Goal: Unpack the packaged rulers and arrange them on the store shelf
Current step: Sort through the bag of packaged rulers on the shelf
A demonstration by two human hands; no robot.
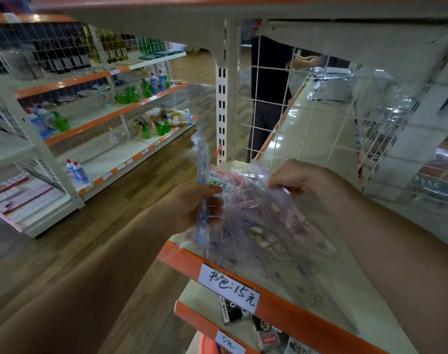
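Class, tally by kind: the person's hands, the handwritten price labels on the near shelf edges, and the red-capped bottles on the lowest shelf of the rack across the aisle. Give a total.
Hands: 2, left hand, right hand
Price labels: 2
Bottles: 2
Total: 6

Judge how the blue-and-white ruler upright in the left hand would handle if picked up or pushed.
Probably stiff: the ruler stands straight above the left hand without sagging. Likely light, since curled fingers hold it. Its glossy surface may be slippery, like the clear packaging the right hand pinches.
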